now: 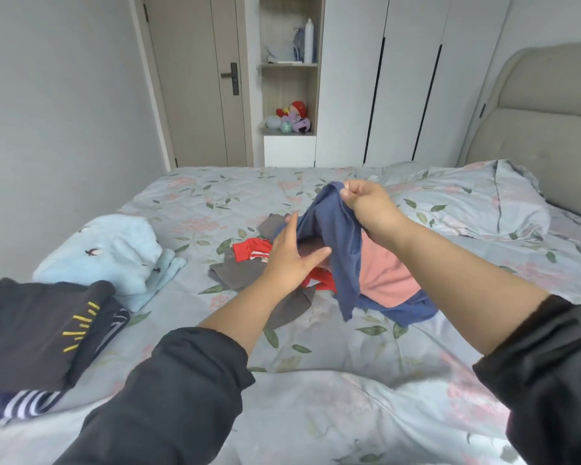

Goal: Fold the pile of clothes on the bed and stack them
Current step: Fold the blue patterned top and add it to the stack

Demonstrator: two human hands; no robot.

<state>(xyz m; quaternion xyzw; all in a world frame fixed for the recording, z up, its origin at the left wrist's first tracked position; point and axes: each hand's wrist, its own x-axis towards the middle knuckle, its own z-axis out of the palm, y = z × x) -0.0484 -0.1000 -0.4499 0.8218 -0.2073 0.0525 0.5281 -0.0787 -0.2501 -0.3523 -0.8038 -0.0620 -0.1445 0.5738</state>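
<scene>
The right hand (366, 204) pinched the top edge of the blue garment (336, 229) in curled fingers (349, 193), and the cloth hung below them. The left hand (289, 255) touched the hanging cloth, its fingers (294, 226) straight and spread. Beneath both sets of fingers the pile (383, 276) of pink, red and grey clothes lay on the bed (316, 380). Well left of the left fingers sat a folded black garment (37, 330) and a light-blue garment (114, 250).
</scene>
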